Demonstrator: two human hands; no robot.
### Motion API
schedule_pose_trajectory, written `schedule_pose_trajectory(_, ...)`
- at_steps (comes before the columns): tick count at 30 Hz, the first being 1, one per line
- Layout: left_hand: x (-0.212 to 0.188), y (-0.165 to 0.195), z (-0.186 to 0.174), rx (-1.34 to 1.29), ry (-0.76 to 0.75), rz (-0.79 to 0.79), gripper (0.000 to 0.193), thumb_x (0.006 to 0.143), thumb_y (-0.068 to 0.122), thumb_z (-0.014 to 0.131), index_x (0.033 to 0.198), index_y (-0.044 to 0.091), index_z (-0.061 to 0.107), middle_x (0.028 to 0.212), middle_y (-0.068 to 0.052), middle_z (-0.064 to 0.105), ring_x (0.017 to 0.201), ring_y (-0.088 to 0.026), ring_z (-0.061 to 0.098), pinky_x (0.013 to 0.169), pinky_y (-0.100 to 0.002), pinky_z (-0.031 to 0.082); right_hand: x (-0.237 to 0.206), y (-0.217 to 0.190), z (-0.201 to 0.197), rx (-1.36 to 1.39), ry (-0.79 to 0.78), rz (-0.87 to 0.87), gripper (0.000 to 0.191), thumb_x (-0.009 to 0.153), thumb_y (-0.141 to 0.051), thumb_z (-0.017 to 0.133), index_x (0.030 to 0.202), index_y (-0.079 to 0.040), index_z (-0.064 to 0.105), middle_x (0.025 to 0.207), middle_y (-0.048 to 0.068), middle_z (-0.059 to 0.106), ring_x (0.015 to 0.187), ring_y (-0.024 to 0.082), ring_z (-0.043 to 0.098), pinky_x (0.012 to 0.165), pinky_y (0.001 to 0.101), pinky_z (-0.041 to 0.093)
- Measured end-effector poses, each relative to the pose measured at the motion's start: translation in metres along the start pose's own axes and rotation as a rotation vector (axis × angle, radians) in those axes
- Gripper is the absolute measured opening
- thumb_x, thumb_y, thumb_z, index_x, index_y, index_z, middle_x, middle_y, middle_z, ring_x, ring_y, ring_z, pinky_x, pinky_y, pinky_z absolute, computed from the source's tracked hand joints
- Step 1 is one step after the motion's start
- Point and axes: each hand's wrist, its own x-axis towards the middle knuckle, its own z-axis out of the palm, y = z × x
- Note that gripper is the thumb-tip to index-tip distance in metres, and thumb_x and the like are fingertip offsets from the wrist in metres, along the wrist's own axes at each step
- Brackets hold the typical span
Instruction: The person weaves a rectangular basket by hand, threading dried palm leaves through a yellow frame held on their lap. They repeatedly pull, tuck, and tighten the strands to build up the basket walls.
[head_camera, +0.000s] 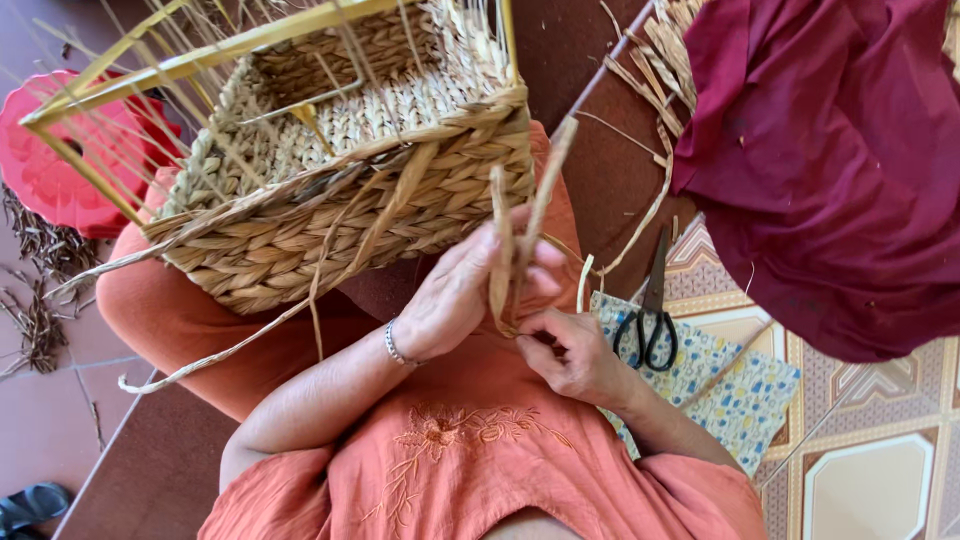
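I am looking down at my lap, where a half-woven basket (340, 200) of dried straw-coloured fibre is lying tilted across my left knee, its yellow wire frame (150, 75) sticking up beyond the finished rows and loose unwoven strands trailing from its near wall. My left hand (455, 290), with a thin silver bracelet (393, 345) at the wrist, is curling round a flat dried strand (505, 245) just beside the basket's lower right corner, fingers wrapped over it and holding it upright. My right hand (572, 352) is sitting just below and touching the same strand, its fingertips pinching the lower end tight where the fibre is folding. To my right, a pair of black-handled scissors (650, 315) is resting on a blue floral cloth (715, 385) that is lying on the patterned tile floor, near my right hand but apart from it. A dark red cloth (830, 170) is draping over another bundle of fibre at the upper right. A red plastic stool (55, 160) is standing behind the basket on the left, partly hidden by the frame.
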Motion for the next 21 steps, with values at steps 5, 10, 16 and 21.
schedule_pose_trajectory(5, -0.014, 0.001, 0.015, 0.402, 0.207, 0.109, 0.039, 0.115, 0.025, 0.044, 0.142, -0.001, 0.056, 0.083, 0.004, 0.049, 0.069, -0.004, 0.041, 0.06, -0.018, 0.036, -0.007, 0.009, 0.006, 0.245, -0.218, 0.229, 0.008, 0.092, -0.007, 0.071, 0.095, -0.001, 0.068, 0.077, 0.009, 0.07, 0.065, 0.017, 0.068, 0.058, 0.0304, 0.053)
schedule_pose_trajectory(10, -0.04, 0.024, 0.002, 0.658, 0.223, 0.232, 0.028, 0.116, 0.019, 0.045, 0.132, 0.003, 0.062, 0.078, 0.007, 0.046, 0.066, -0.002, 0.038, 0.059, -0.017, 0.031, 0.023, 0.048, -0.007, -0.144, 0.192, -0.124, 0.006, 0.097, -0.01, 0.071, 0.098, -0.004, 0.071, 0.097, 0.01, 0.07, 0.092, 0.024, 0.067, 0.082, 0.0365, 0.055)
schedule_pose_trajectory(16, -0.052, 0.034, -0.016, 0.607, 0.337, 0.249, 0.016, 0.114, 0.012, 0.051, 0.123, 0.002, 0.06, 0.085, 0.003, 0.057, 0.068, -0.003, 0.045, 0.06, -0.017, 0.037, 0.054, 0.098, -0.012, -0.272, 0.334, 0.158, 0.01, 0.095, -0.013, 0.075, 0.1, -0.005, 0.073, 0.096, 0.009, 0.071, 0.083, 0.023, 0.068, 0.074, 0.0352, 0.055)
schedule_pose_trajectory(21, -0.047, 0.034, -0.017, 0.784, 0.238, 0.259, 0.013, 0.11, 0.006, 0.055, 0.116, 0.0, 0.065, 0.1, 0.0, 0.064, 0.08, -0.007, 0.057, 0.072, -0.02, 0.05, 0.07, 0.147, -0.052, -0.688, 0.617, 0.087, 0.006, 0.1, -0.011, 0.072, 0.094, -0.008, 0.073, 0.096, 0.01, 0.07, 0.09, 0.031, 0.065, 0.082, 0.043, 0.051)
